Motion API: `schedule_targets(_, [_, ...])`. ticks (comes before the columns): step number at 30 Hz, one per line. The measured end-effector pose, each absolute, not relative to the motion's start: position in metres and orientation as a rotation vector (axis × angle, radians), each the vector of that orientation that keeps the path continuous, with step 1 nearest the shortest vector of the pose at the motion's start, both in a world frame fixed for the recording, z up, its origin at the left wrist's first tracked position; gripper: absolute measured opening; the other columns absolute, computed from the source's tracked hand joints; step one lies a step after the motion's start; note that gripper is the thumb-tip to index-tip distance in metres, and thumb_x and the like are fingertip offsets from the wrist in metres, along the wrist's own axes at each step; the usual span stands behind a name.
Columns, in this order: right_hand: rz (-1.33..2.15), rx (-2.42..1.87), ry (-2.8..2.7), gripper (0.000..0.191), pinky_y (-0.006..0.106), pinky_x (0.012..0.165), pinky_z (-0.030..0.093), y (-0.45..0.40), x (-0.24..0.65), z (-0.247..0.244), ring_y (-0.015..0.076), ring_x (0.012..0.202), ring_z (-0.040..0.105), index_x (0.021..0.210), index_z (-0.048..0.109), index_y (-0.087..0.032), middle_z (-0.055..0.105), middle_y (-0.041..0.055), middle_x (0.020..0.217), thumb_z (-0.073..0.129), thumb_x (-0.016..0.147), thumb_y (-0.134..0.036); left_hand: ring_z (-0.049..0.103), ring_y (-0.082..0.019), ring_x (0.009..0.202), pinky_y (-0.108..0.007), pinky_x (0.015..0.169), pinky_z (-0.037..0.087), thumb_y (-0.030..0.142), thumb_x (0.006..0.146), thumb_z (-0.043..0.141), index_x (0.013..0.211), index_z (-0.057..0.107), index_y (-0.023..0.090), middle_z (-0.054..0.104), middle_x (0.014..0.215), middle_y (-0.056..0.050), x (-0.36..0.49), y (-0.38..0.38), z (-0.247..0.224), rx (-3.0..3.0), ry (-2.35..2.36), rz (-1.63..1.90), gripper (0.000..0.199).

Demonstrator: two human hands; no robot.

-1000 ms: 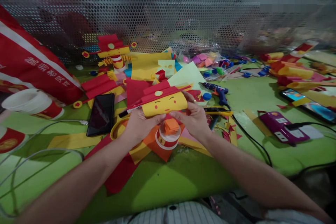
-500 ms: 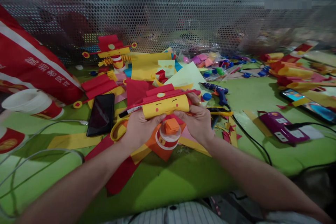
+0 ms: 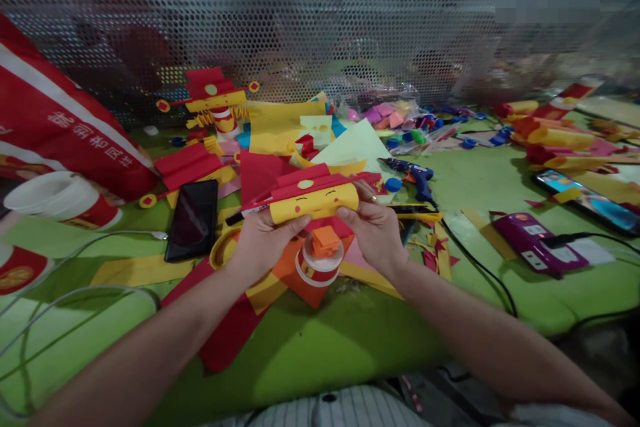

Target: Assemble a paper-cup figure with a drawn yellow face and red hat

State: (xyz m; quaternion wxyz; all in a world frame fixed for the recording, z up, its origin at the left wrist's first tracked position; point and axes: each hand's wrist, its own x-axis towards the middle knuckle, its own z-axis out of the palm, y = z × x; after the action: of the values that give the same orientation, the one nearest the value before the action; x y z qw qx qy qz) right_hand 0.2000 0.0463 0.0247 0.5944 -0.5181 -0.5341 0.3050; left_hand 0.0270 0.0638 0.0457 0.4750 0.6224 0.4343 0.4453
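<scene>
Between my two hands is a yellow paper roll (image 3: 325, 205) with a smiling face drawn on it and a red folded paper hat (image 3: 306, 181) along its top. My left hand (image 3: 263, 240) grips its left end, thumb on the front. On the right end, my right hand (image 3: 376, 230) is closed the same way, with a ring on one finger. Just below the roll stands an upturned paper cup (image 3: 320, 270) topped by a folded orange paper block (image 3: 326, 242). Behind my left hand a black marker (image 3: 239, 215) partly shows.
A finished-looking paper figure (image 3: 220, 103) stands at the back left. A black phone (image 3: 193, 220) and stacked paper cups (image 3: 60, 197) are on the left. Rightward lie a blue glue gun (image 3: 413, 173), its cord, and a purple power strip (image 3: 537, 243). A perforated metal panel (image 3: 300, 20) rises behind.
The paper roll has tipped slightly, so its face points more upward and the hat sits lower behind it. Both hands keep their hold; the thumbs have shifted a little.
</scene>
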Motion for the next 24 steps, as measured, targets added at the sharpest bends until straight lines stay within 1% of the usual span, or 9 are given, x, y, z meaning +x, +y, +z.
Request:
schedule_targets(2, [0.851, -1.134, -1.164, 0.040, 0.045, 0.104, 0.035, 0.046, 0.202, 0.022, 0.0252, 0.125, 0.044, 0.075, 0.068, -0.026, 0.060, 0.0032, 0.119, 0.054, 0.073, -0.063, 0.065, -0.017, 0.059, -0.030, 0.058, 0.055, 0.041, 0.065, 0.072, 0.075, 0.073, 0.018, 0.073, 0.070, -0.003, 0.025, 0.066, 0.045, 1.479, 1.053, 1.089, 0.025])
schedule_targets(4, [0.934, -1.055, -1.100, 0.046, 0.043, 0.104, 0.036, 0.045, 0.205, 0.019, 0.0226, 0.123, 0.046, 0.096, 0.064, -0.026, 0.057, 0.0045, 0.125, 0.049, 0.076, -0.065, 0.066, -0.019, 0.065, -0.032, 0.064, 0.056, 0.043, 0.068, 0.069, 0.076, 0.073, 0.017, 0.074, 0.075, -0.004, 0.022, 0.067, 0.045, 1.544, 1.066, 1.121, 0.027])
schedule_targets(5, [0.972, -1.027, -1.104, 0.050, 0.043, 0.103, 0.036, 0.045, 0.207, 0.018, 0.0222, 0.122, 0.047, 0.104, 0.060, -0.027, 0.056, 0.0056, 0.125, 0.051, 0.074, -0.065, 0.067, -0.020, 0.070, -0.033, 0.067, 0.056, 0.042, 0.070, 0.067, 0.078, 0.073, 0.018, 0.074, 0.079, -0.005, 0.020, 0.067, 0.046, 1.606, 1.067, 1.144, 0.027])
schedule_targets(7, [1.091, -1.004, -1.208, 0.060, 0.041, 0.101, 0.039, 0.042, 0.210, 0.015, 0.0227, 0.118, 0.051, 0.110, 0.055, -0.027, 0.057, 0.0076, 0.123, 0.061, 0.065, -0.066, 0.068, -0.021, 0.078, -0.032, 0.075, 0.056, 0.039, 0.074, 0.064, 0.083, 0.073, 0.019, 0.074, 0.085, -0.005, 0.017, 0.066, 0.048, 1.765, 1.037, 1.191, 0.023])
schedule_targets(10, [1.312, -1.064, -1.403, 0.072, 0.041, 0.098, 0.040, 0.039, 0.212, 0.013, 0.0247, 0.114, 0.053, 0.110, 0.054, -0.025, 0.058, 0.0093, 0.118, 0.076, 0.050, -0.058, 0.069, -0.020, 0.083, -0.029, 0.078, 0.055, 0.029, 0.077, 0.061, 0.087, 0.072, 0.020, 0.074, 0.088, -0.004, 0.013, 0.065, 0.049, 2.031, 0.957, 1.223, 0.018])
schedule_targets(17, [1.511, -0.929, -1.444, 0.073, 0.040, 0.100, 0.039, 0.036, 0.209, 0.013, 0.0242, 0.116, 0.051, 0.111, 0.055, -0.026, 0.058, 0.0063, 0.121, 0.084, 0.046, -0.043, 0.070, -0.015, 0.077, -0.022, 0.072, 0.056, 0.012, 0.077, 0.057, 0.088, 0.069, 0.019, 0.074, 0.089, -0.002, 0.006, 0.070, 0.050, 2.489, 0.668, 1.308, 0.018])
schedule_targets(19, [1.531, -0.969, -1.442, 0.064, 0.041, 0.097, 0.042, 0.036, 0.206, 0.011, 0.0242, 0.107, 0.057, 0.104, 0.060, -0.024, 0.063, 0.0054, 0.111, 0.084, 0.046, -0.039, 0.070, -0.014, 0.075, -0.021, 0.070, 0.056, 0.013, 0.077, 0.057, 0.087, 0.069, 0.019, 0.075, 0.087, -0.002, 0.004, 0.070, 0.049, 2.542, 0.640, 1.294, 0.017])
schedule_targets(22, [1.532, -0.976, -1.346, 0.046, 0.040, 0.088, 0.048, 0.036, 0.198, 0.008, 0.0223, 0.091, 0.063, 0.088, 0.064, -0.022, 0.069, 0.0032, 0.089, 0.081, 0.050, -0.042, 0.070, -0.015, 0.071, -0.022, 0.067, 0.056, 0.018, 0.079, 0.054, 0.085, 0.070, 0.019, 0.075, 0.079, -0.002, 0.001, 0.070, 0.045, 2.609, 0.674, 1.189, 0.017])
schedule_targets(24, [1.557, -0.903, -1.291, 0.042, 0.039, 0.086, 0.050, 0.036, 0.193, 0.008, 0.0212, 0.090, 0.064, 0.087, 0.065, -0.023, 0.070, 0.0020, 0.087, 0.080, 0.053, -0.041, 0.070, -0.016, 0.072, -0.024, 0.068, 0.057, 0.020, 0.079, 0.052, 0.083, 0.071, 0.019, 0.074, 0.075, -0.002, 0.000, 0.071, 0.045, 2.652, 0.679, 1.127, 0.019])
